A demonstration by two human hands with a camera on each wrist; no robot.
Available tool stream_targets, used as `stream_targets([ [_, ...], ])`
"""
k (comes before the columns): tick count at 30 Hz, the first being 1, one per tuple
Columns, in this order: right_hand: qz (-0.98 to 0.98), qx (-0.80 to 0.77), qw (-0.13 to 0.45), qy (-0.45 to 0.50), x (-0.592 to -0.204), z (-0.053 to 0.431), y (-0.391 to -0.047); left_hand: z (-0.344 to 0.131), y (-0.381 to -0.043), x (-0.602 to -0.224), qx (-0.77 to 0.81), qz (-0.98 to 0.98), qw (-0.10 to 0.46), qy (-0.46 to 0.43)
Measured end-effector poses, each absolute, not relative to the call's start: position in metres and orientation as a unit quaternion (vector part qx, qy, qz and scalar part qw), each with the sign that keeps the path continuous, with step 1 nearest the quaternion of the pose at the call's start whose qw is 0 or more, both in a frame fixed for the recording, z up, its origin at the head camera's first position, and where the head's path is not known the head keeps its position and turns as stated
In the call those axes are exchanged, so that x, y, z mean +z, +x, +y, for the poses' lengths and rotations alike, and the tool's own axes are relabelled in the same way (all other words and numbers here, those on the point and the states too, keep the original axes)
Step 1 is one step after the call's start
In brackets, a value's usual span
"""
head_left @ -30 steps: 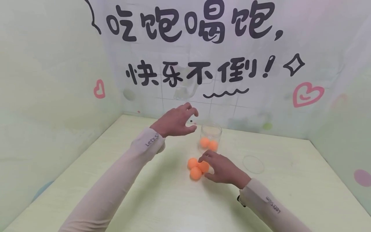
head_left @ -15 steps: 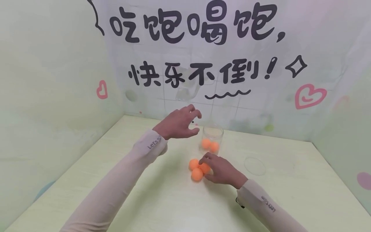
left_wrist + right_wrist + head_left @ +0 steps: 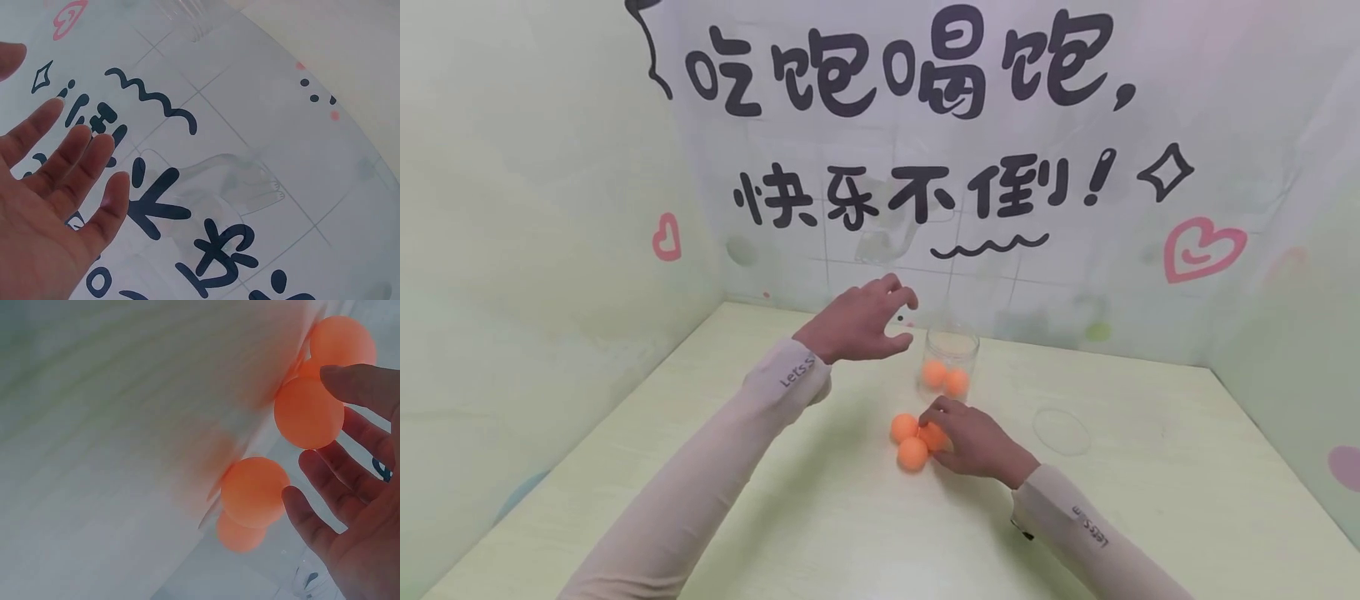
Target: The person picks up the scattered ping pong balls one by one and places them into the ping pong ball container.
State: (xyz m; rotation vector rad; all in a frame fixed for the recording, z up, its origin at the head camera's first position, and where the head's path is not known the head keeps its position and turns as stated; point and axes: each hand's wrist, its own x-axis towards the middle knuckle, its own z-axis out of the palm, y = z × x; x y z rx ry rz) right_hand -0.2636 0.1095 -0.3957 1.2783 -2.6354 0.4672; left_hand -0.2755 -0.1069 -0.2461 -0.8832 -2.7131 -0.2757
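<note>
My right hand (image 3: 981, 440) has its thumb and fingers around an orange ping-pong ball (image 3: 307, 415), the thumb lying against it in the right wrist view. Two more orange balls sit close beside it on the table, one left (image 3: 904, 428) and one nearer to me (image 3: 913, 455). Behind them stands a clear round jar (image 3: 952, 343), open at the top, with two orange balls (image 3: 934, 374) at its bottom. My left hand (image 3: 863, 319) hovers left of the jar's rim, fingers spread and bent, with nothing in it; the left wrist view shows its bare palm (image 3: 37, 231).
A thin clear disc or ring (image 3: 1062, 431) lies on the pale table (image 3: 820, 533), right of my right hand. Printed fabric walls (image 3: 1075, 308) with large black lettering and pink hearts close off the back and both sides.
The fingers of my right hand have closed in slightly around the ball. My left hand keeps its pose beside the jar. The head view has shifted a little.
</note>
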Motion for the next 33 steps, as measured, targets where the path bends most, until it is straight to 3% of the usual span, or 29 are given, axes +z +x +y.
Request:
stream_targets([
  [22, -0.888, 0.129, 0.097, 0.430, -0.395, 0.110, -0.264, -0.107, -0.276, -0.247, -0.083, -0.940, 0.136, -0.301],
  [33, -0.885, 0.128, 0.100, 0.436, -0.378, 0.120, -0.262, -0.108, -0.276, -0.254, -0.087, -0.939, 0.136, -0.305],
])
